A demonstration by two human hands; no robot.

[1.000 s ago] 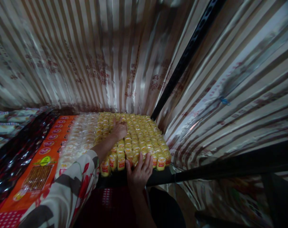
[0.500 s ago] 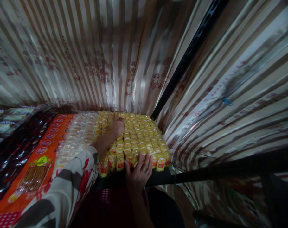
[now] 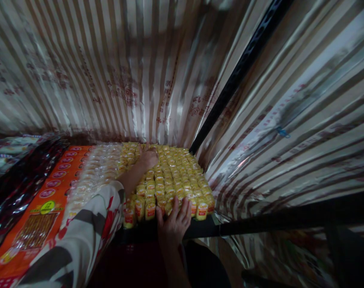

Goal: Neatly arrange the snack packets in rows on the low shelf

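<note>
Many small yellow wrapped snack packs [image 3: 169, 176] with red-and-white labels stand in tight rows on a dark shelf. My left hand [image 3: 148, 157] reaches across them and rests on the back rows, its fingers partly apart and dimly seen. Whether it touches one particular pack is hidden. At the front edge, my right hand [image 3: 173, 220] lies against the front packs with fingers spread and thumb out to the left. A patterned sleeve [image 3: 85, 228] covers my left forearm and blocks some of the goods.
Left of the yellow packs lie pale clear-wrapped packs [image 3: 99, 164], orange snack packets [image 3: 40, 216] and dark shiny packets [image 3: 22, 180]. Striped plastic sheeting [image 3: 109, 72] hangs behind. A black metal post [image 3: 230, 88] slants up at the back corner; a black rail [image 3: 260, 224] runs right.
The view has shifted slightly. My left hand stays over the back rows, its fingers slightly more bent. My right hand remains at the front packs.
</note>
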